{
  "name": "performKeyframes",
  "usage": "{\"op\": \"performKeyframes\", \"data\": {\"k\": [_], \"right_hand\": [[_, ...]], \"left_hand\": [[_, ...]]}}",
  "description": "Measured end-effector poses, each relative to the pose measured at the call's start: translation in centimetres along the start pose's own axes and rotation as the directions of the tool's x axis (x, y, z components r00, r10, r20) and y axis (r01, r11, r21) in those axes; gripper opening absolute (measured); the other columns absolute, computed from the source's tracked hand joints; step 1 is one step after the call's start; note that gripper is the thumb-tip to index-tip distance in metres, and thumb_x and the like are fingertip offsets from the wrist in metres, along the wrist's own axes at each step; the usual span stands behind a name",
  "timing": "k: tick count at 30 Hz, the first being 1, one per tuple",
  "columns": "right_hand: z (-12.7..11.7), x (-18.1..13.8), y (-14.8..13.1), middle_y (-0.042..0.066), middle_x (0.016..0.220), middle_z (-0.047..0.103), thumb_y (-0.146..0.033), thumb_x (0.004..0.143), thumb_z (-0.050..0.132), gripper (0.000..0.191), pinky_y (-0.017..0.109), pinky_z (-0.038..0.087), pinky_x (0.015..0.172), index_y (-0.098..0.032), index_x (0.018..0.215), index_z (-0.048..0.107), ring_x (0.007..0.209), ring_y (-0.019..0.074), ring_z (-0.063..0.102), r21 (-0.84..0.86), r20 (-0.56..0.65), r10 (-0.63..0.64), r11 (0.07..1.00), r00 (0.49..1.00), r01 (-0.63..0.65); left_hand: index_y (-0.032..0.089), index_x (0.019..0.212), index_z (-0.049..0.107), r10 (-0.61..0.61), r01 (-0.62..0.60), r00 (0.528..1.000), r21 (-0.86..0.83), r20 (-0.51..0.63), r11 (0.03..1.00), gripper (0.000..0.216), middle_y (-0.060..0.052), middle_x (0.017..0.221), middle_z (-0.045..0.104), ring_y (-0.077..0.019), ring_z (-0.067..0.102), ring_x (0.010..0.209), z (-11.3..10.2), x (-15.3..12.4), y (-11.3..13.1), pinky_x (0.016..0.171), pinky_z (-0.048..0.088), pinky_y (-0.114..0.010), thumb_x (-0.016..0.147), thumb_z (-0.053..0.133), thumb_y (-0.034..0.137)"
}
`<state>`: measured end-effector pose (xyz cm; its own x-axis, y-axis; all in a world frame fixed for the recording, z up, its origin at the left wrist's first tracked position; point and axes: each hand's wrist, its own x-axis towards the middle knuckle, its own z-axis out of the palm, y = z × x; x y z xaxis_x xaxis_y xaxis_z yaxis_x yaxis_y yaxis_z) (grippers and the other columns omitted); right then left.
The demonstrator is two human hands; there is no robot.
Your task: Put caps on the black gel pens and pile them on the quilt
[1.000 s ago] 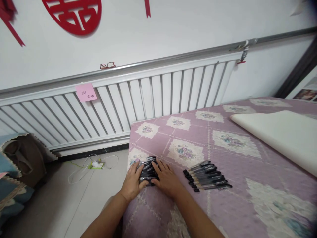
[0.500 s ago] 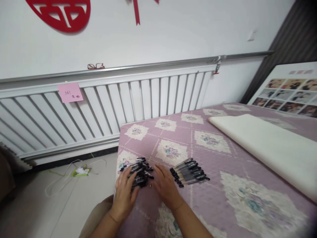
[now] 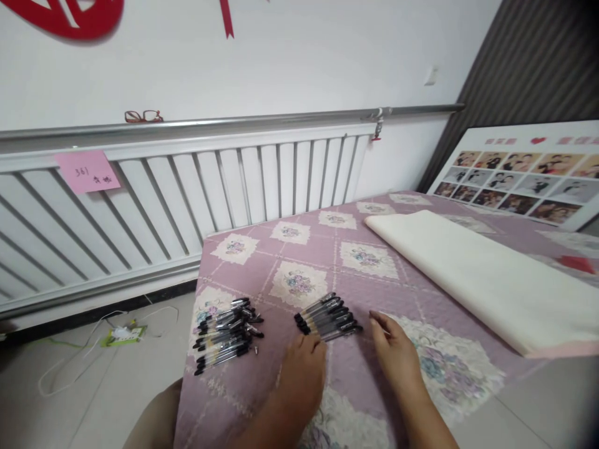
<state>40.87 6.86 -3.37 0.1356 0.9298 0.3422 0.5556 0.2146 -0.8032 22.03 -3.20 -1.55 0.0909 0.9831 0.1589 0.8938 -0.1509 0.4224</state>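
Note:
A fanned group of black-capped clear pens (image 3: 327, 315) lies on the patterned cloth in front of me. My left hand (image 3: 303, 371) is at the near left end of this group, its fingers curled downward; the fingertips and anything in them are hidden. Just past the right end of the same pens, my right hand (image 3: 397, 352) hovers with thumb and forefinger apart and nothing between them. Farther left, near the edge, rests a looser heap of similar pens (image 3: 227, 333), with a tiny silvery piece (image 3: 256, 350) beside it.
A folded cream sheet (image 3: 468, 274) lies to the right on the bed-like surface (image 3: 253, 374). Beyond it leans a photo board (image 3: 515, 168). A white radiator (image 3: 224, 187) runs along the wall, and a cable with a small green-and-white item (image 3: 124, 333) is on the floor.
Both hands have left the left heap and moved right, now flanking the right-hand group of pens. The left heap looks less bunched and is uncovered. My view has turned rightward.

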Motion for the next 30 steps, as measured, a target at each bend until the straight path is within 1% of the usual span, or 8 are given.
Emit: {"op": "performKeyframes", "data": {"k": [3, 8, 13, 18, 21, 24, 27, 30], "right_hand": [[-0.3, 0.1, 0.2, 0.013, 0.107, 0.068, -0.050, 0.080, 0.047, 0.045, 0.042, 0.048, 0.090, -0.017, 0.103, 0.065, 0.098, 0.0257, 0.063, 0.057, 0.010, 0.064, 0.996, 0.998, -0.065], [-0.1, -0.2, -1.0, 0.012, 0.106, 0.068, -0.049, 0.081, 0.046, 0.042, 0.040, 0.047, 0.091, -0.017, 0.102, 0.065, 0.098, 0.0245, 0.062, 0.099, 0.034, 0.030, 0.994, 0.999, -0.033], [0.1, -0.7, -2.1, 0.011, 0.105, 0.068, -0.047, 0.082, 0.048, 0.038, 0.037, 0.047, 0.088, -0.018, 0.101, 0.065, 0.096, 0.0235, 0.062, 0.173, 0.068, 0.014, 0.985, 0.998, -0.025], [1.1, -1.9, -3.7, 0.006, 0.089, 0.069, -0.050, 0.082, 0.050, 0.036, 0.032, 0.048, 0.078, -0.019, 0.096, 0.064, 0.082, 0.0207, 0.062, 0.312, 0.223, -0.008, 0.948, 0.975, -0.063], [2.4, -3.4, -5.2, 0.000, 0.069, 0.062, -0.053, 0.082, 0.048, 0.036, 0.028, 0.046, 0.063, -0.020, 0.086, 0.062, 0.065, 0.0175, 0.058, 0.322, 0.442, -0.039, 0.939, 0.896, -0.118], [3.9, -5.3, -6.7, -0.003, 0.062, 0.057, -0.053, 0.084, 0.046, 0.036, 0.026, 0.042, 0.057, -0.020, 0.079, 0.059, 0.058, 0.0149, 0.054, 0.335, 0.674, -0.107, 0.926, 0.731, -0.173], [5.3, -7.1, -7.9, -0.004, 0.060, 0.056, -0.050, 0.086, 0.045, 0.035, 0.025, 0.041, 0.056, -0.020, 0.071, 0.056, 0.056, 0.0133, 0.054, 0.343, 0.788, -0.178, 0.922, 0.589, -0.180], [6.2, -8.3, -9.0, -0.004, 0.058, 0.056, -0.045, 0.084, 0.049, 0.029, 0.024, 0.040, 0.055, -0.020, 0.071, 0.055, 0.054, 0.0124, 0.053, 0.328, 0.816, -0.169, 0.923, 0.553, -0.203]], "left_hand": [[0.022, 0.100, 0.062, -0.039, 0.037, 0.999, 0.135, 0.018, 0.990, 0.018, -0.005, 0.106, 0.061, -0.0238, 0.052, 0.101, 1.4, 1.7, 0.5, 0.088, 0.043, -0.039, 0.091, 0.047, 0.018], [0.022, 0.095, 0.063, -0.125, 0.121, 0.992, 0.166, 0.013, 0.979, 0.017, -0.006, 0.100, 0.062, -0.0245, 0.054, 0.096, 2.2, 2.0, 0.8, 0.083, 0.043, -0.037, 0.091, 0.047, 0.019], [0.021, 0.093, 0.064, -0.150, 0.150, 0.989, 0.010, 0.018, 0.989, 0.018, -0.005, 0.098, 0.062, -0.0217, 0.056, 0.093, 1.1, -0.8, -0.4, 0.082, 0.043, -0.033, 0.086, 0.048, 0.016], [0.020, 0.091, 0.063, -0.195, 0.176, 0.975, -0.170, -0.106, 0.970, 0.020, -0.005, 0.091, 0.060, -0.0202, 0.056, 0.089, -0.7, -5.6, -3.2, 0.079, 0.044, -0.032, 0.084, 0.046, 0.013], [0.020, 0.090, 0.062, -0.198, 0.168, 0.971, -0.209, -0.131, 0.963, 0.018, -0.006, 0.089, 0.058, -0.0202, 0.056, 0.087, -2.1, -8.3, -4.9, 0.077, 0.045, -0.032, 0.085, 0.045, 0.015], [0.020, 0.089, 0.061, -0.202, 0.163, 0.965, -0.218, -0.168, 0.962, 0.018, -0.006, 0.089, 0.058, -0.0197, 0.056, 0.086, -3.4, -10.4, -6.2, 0.077, 0.046, -0.032, 0.088, 0.043, 0.017], [0.020, 0.087, 0.061, -0.188, 0.148, 0.962, -0.198, -0.200, 0.969, 0.019, -0.006, 0.089, 0.059, -0.0197, 0.056, 0.087, -4.0, -11.8, -7.3, 0.077, 0.047, -0.033, 0.088, 0.043, 0.016], [0.021, 0.088, 0.062, -0.206, 0.173, 0.956, -0.169, -0.209, 0.970, 0.018, -0.006, 0.090, 0.061, -0.0203, 0.057, 0.087, -4.0, -12.6, -8.2, 0.079, 0.048, -0.035, 0.087, 0.044, 0.016]]}}
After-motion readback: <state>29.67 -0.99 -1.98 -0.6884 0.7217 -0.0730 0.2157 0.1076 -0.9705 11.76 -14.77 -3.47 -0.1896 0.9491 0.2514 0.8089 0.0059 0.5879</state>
